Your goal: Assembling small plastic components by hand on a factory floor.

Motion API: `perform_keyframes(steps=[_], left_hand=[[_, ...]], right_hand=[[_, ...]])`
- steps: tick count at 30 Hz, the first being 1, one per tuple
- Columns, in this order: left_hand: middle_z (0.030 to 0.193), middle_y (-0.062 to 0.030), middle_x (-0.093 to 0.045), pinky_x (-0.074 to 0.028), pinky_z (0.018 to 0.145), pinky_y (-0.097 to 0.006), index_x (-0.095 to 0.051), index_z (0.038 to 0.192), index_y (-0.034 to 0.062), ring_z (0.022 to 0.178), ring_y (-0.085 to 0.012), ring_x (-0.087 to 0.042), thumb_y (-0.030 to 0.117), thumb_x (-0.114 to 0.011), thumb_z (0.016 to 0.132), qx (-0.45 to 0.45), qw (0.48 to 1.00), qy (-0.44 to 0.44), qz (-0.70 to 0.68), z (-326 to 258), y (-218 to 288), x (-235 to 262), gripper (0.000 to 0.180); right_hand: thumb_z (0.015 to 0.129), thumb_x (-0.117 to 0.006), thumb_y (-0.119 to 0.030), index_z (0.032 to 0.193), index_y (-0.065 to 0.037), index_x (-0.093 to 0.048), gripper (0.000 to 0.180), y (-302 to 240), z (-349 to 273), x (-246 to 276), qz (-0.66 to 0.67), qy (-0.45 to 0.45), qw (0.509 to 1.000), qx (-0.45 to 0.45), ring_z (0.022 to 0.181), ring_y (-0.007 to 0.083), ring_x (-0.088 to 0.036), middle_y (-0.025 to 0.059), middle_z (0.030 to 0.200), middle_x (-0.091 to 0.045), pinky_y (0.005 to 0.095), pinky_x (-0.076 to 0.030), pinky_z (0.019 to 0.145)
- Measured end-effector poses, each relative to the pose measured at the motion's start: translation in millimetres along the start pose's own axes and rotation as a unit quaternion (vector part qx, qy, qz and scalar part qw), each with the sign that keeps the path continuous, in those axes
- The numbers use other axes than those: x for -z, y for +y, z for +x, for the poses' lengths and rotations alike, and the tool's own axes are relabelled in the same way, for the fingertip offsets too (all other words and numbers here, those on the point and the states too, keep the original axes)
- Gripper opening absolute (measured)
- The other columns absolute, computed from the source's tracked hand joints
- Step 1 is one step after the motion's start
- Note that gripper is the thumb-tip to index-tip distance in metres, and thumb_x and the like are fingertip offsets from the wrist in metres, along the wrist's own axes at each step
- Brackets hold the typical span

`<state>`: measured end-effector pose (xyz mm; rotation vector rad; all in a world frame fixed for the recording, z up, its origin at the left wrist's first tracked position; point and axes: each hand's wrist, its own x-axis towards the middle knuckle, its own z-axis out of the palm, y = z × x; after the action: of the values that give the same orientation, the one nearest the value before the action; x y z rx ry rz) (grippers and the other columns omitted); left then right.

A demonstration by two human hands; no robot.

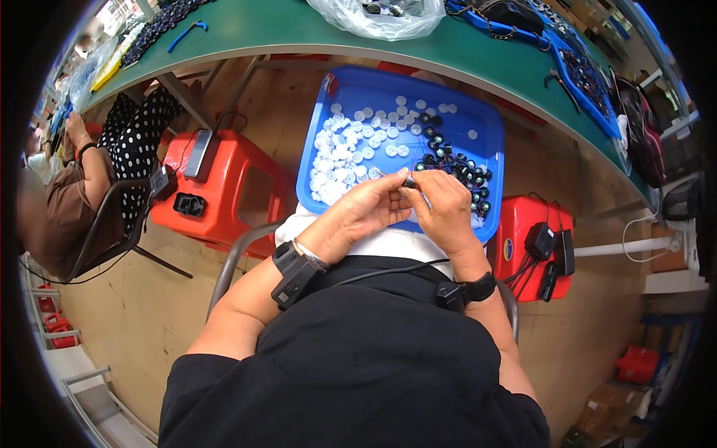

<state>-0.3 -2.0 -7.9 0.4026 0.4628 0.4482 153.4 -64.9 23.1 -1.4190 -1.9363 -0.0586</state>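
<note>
Over the near side of a blue plastic tray (pixel 310 134) on my lap, my two hands meet. Between the fingertips is a small dark part (pixel 409 182), too small to name. My right hand (pixel 446 205) pinches it from the right. My left hand (pixel 371 207) has its fingers curled and closed at the part's other side. White round plastic discs (pixel 392 151) lie spread in the tray, with a thick pile of white pieces (pixel 332 160) at its left. Dark round parts with thin wires (pixel 467 173) are heaped at the right, partly behind my right hand.
Beyond the tray runs a green table (pixel 261 28) with a clear plastic bag (pixel 381 22) and blue trays (pixel 586 86). Red stools (pixel 224 183) (pixel 515 224) flank me, carrying black devices and cables. A seated person (pixel 82 179) works at the left.
</note>
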Motion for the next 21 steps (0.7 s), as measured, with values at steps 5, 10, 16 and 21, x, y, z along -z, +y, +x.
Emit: perform_keyframes(steps=[5, 10, 16, 21], left_hand=[[0.090, -0.0009, -0.064, -0.047, 0.077, -0.026, -0.063, 0.099, 0.0099, 0.082, -0.0101, -0.058, 0.035, -0.060, 0.092, -0.013, 0.999, 0.013, 0.033, -5, 4, -14, 0.026], [0.095, -0.0022, -0.063, -0.049, 0.083, -0.029, -0.062, 0.103, 0.0052, 0.087, -0.0108, -0.059, 0.036, -0.063, 0.090, -0.064, 0.982, 0.016, 0.177, -4, 11, -17, 0.033], [0.093, -0.0011, -0.062, -0.047, 0.082, -0.027, -0.062, 0.103, 0.0041, 0.090, -0.0092, -0.058, 0.022, -0.069, 0.087, -0.142, 0.957, -0.029, 0.253, -5, 13, -37, 0.025], [0.091, -0.0006, -0.061, -0.048, 0.075, -0.026, -0.062, 0.096, 0.0036, 0.085, -0.0086, -0.056, 0.013, -0.072, 0.083, -0.216, 0.886, 0.014, 0.411, -8, 19, -62, 0.020]], right_hand=[[0.076, -0.070, -0.009, 0.097, -0.002, -0.065, 0.023, -4, 3, 2, 0.072, 0.037, 0.996, -0.038, 0.077, 0.0257, -0.063, 0.0104, 0.087, -0.065, 0.0344, -0.051, 0.069], [0.075, -0.071, -0.005, 0.099, -0.002, -0.066, 0.025, -8, 5, 7, 0.207, 0.061, 0.971, -0.105, 0.076, 0.0264, -0.064, 0.0113, 0.091, -0.066, 0.0329, -0.052, 0.068], [0.071, -0.072, -0.005, 0.094, -0.003, -0.065, 0.024, 1, 9, 17, 0.116, 0.151, 0.981, 0.022, 0.081, 0.0273, -0.063, 0.0093, 0.091, -0.068, 0.0349, -0.051, 0.070], [0.073, -0.070, -0.003, 0.110, -0.003, -0.062, 0.038, 4, 6, 14, 0.145, 0.172, 0.974, -0.034, 0.092, 0.0304, -0.064, 0.0133, 0.103, -0.065, 0.0366, -0.051, 0.080]])
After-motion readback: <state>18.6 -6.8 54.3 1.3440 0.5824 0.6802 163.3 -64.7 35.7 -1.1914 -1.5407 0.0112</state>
